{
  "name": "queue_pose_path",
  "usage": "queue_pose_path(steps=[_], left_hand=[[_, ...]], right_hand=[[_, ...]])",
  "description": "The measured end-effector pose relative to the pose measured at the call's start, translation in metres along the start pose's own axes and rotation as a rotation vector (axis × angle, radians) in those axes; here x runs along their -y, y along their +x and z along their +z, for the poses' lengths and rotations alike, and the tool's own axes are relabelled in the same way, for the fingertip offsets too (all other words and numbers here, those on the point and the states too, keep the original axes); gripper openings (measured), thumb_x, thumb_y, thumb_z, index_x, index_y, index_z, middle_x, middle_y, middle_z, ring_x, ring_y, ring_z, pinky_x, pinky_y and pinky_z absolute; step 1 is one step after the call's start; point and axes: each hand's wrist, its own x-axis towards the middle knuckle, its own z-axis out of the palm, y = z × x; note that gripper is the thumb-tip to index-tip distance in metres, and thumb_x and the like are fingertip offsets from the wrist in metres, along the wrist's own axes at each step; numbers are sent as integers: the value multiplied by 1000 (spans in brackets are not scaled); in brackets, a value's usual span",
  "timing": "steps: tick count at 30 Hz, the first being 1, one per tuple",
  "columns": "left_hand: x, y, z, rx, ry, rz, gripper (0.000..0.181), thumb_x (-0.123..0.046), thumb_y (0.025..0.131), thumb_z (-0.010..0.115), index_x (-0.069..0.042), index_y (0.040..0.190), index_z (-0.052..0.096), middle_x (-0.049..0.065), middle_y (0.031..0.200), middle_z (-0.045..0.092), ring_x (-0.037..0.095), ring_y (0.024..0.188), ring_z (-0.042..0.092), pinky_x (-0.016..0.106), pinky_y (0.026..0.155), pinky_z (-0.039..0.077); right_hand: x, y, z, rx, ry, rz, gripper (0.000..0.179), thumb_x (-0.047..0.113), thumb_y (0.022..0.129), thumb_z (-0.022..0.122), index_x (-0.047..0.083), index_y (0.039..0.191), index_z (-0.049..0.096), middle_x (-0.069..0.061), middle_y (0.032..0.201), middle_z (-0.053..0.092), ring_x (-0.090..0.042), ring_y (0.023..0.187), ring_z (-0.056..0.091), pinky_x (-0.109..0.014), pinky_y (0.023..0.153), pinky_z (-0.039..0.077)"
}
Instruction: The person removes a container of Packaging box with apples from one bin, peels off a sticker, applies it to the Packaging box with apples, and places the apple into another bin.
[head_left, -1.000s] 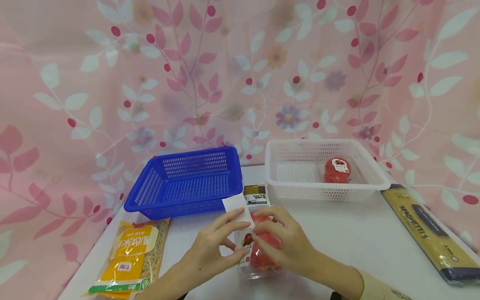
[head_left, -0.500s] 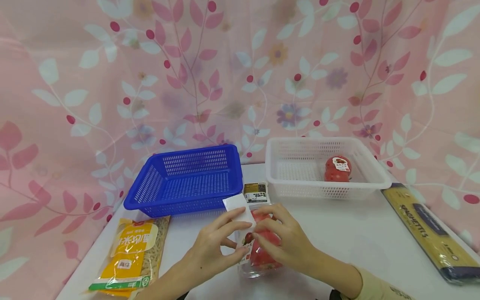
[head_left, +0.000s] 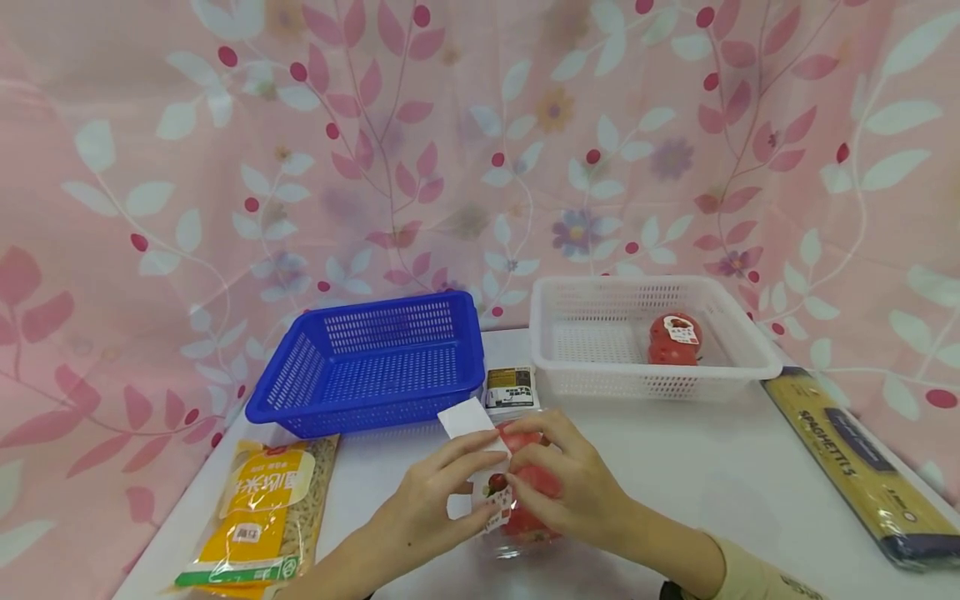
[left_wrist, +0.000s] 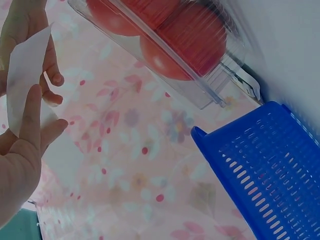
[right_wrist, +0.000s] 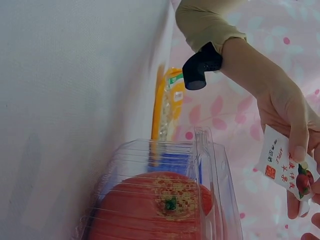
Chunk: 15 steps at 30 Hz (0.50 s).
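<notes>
My left hand (head_left: 446, 487) pinches a white label (right_wrist: 275, 155) printed with a red fruit and lettering. A blank white paper flap (head_left: 467, 417) sticks up past the fingertips, and shows as a plain sheet (left_wrist: 25, 70) in the left wrist view. From the other side, my right hand (head_left: 573, 475) has thumb and bent fingers at the label's edge, pinching it; the exact contact is partly hidden. Below both hands, a clear plastic box (head_left: 506, 548) of red round fruit stands on the table. Its ribbed lid (right_wrist: 202, 165) is nearest the right wrist view.
Behind stands a blue basket (head_left: 367, 410), with a white basket (head_left: 652, 379) holding red fruit to its right. A small printed packet (head_left: 512, 390) lies between them. A yellow food bag (head_left: 262, 517) lies left, a spaghetti pack (head_left: 847, 458) right.
The paper flap tips slightly to the left and down, and the label's printed face shows more. My left hand shifts a little with it; my right hand stays almost still.
</notes>
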Motion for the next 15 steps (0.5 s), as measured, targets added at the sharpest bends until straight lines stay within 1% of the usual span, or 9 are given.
queue_pose_path(steps=[2, 3, 6, 7, 10, 14, 15], left_hand=[[1, -1, -1, -3, 13, 9, 55, 1, 66, 77, -5, 117, 58, 12, 127, 50, 22, 100, 59, 11, 68, 48], [2, -2, -2, 1, 12, 1, 55, 0, 66, 78, -6, 117, 58, 11, 129, 50, 21, 101, 59, 12, 68, 48], [3, -4, -4, 10, 28, -5, 55, -5, 67, 79, -8, 117, 58, 10, 132, 47, 20, 102, 58, 13, 70, 49], [3, -4, -5, 10, 41, 2, 55, -6, 67, 80, -8, 117, 58, 10, 132, 47, 19, 101, 58, 13, 71, 48], [4, -4, -8, 3, 72, 23, 56, -8, 66, 80, -7, 117, 57, 12, 132, 47, 19, 101, 58, 13, 72, 48], [5, -6, -10, -7, 48, 27, 59, -5, 65, 81, -5, 118, 56, 15, 132, 45, 23, 101, 58, 14, 71, 49], [6, -7, -10, -7, 34, 15, 59, -4, 65, 80, -5, 118, 56, 14, 133, 44, 23, 102, 57, 14, 70, 49]], right_hand=[[0, 1, 0, -6, -2, -27, 21, 1, 67, 74, 11, 80, 61, -12, 108, 55, -24, 99, 51, -22, 81, 44], [0, 2, 0, -8, -2, -38, 20, 1, 68, 74, 11, 80, 60, -12, 108, 55, -24, 99, 51, -23, 81, 44], [1, 2, 0, -16, -23, -61, 6, 11, 79, 67, 11, 78, 61, -12, 107, 55, -23, 97, 51, -22, 80, 44], [2, 2, 0, -16, -29, -64, 6, 14, 83, 63, 11, 77, 61, -11, 107, 55, -23, 97, 51, -22, 79, 45], [5, 3, -2, -9, -44, -54, 19, 24, 89, 55, 12, 77, 62, -10, 107, 55, -22, 98, 51, -23, 81, 46], [8, 3, -4, -2, -51, -65, 19, 24, 89, 54, 12, 77, 62, -8, 107, 56, -23, 99, 51, -25, 88, 44], [9, 3, -4, -5, -54, -76, 19, 24, 89, 55, 12, 77, 62, -9, 107, 56, -23, 99, 51, -25, 88, 44]])
